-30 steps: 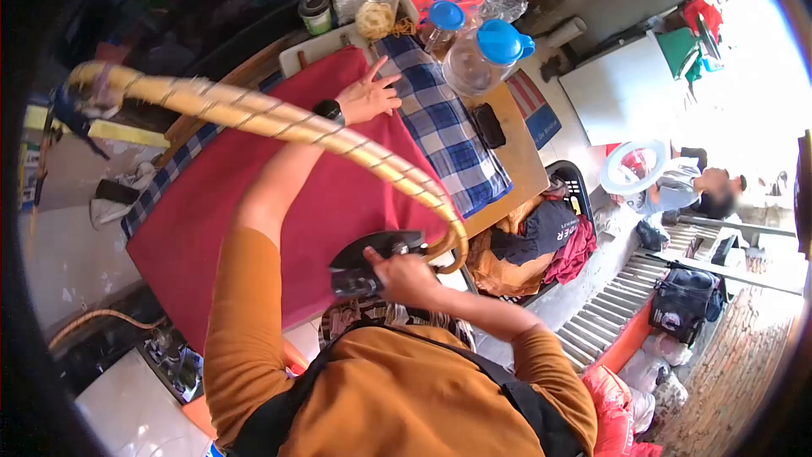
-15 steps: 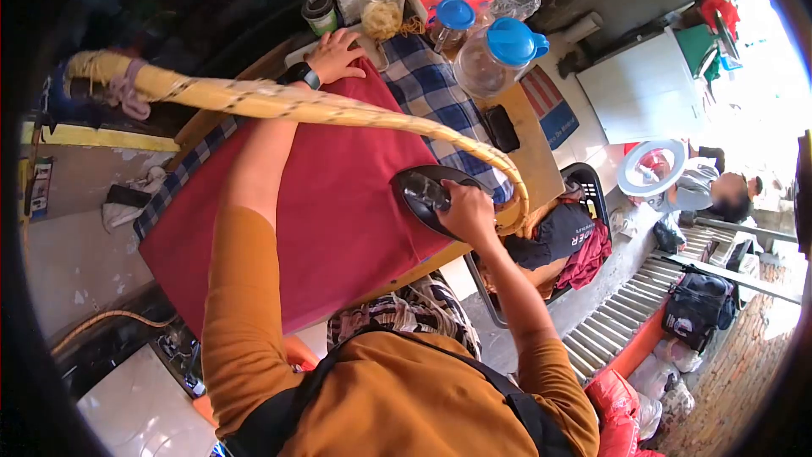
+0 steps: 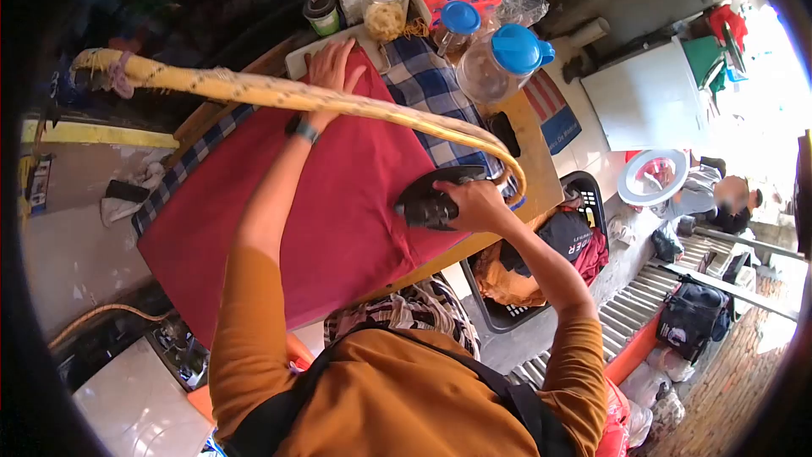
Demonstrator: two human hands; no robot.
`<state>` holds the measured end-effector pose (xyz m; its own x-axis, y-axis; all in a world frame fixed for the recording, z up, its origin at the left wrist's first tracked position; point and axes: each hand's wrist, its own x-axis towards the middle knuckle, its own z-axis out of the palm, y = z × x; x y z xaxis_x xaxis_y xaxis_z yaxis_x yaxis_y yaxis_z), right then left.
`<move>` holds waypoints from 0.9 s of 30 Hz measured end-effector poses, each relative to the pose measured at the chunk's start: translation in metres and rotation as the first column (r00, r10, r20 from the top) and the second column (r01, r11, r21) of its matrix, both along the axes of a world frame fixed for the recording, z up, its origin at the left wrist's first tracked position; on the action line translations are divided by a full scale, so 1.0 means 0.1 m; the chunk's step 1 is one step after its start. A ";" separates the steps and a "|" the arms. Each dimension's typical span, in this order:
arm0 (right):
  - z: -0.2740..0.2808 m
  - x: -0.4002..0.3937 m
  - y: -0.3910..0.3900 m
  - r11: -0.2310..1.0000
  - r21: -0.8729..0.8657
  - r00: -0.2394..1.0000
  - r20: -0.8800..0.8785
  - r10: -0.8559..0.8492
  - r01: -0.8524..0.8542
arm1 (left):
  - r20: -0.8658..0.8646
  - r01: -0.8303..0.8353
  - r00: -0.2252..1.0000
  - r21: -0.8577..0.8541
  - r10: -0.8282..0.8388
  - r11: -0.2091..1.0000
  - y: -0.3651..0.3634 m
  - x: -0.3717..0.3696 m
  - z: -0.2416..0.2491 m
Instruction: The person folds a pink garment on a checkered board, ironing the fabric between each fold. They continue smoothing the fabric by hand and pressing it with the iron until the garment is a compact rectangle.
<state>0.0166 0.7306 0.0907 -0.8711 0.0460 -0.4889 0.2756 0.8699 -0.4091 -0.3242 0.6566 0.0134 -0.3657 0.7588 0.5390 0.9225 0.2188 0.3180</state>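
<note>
The right hand [image 3: 478, 203] is wrapped tight around the handle of the iron [image 3: 433, 197], fingers curled closed over it. The iron sits flat on the red cloth [image 3: 338, 195], near the cloth's right edge. The left hand [image 3: 330, 68] lies open, palm down, fingers spread, pressing the far end of the cloth close to the checked cloth [image 3: 431, 89]. A thick yellow cord [image 3: 279, 95] arcs over the left forearm and runs down to the iron. Jars [image 3: 499, 63] stand beyond the cloths.

"ER" on dark garment [image 3: 565, 235]
</note>
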 end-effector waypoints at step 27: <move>-0.99 0.61 -0.81 0.589 0.295 0.624 -0.605 -0.494 0.752 | 0.103 -0.031 0.991 -0.447 0.086 0.894 -2.20 2.74 -0.47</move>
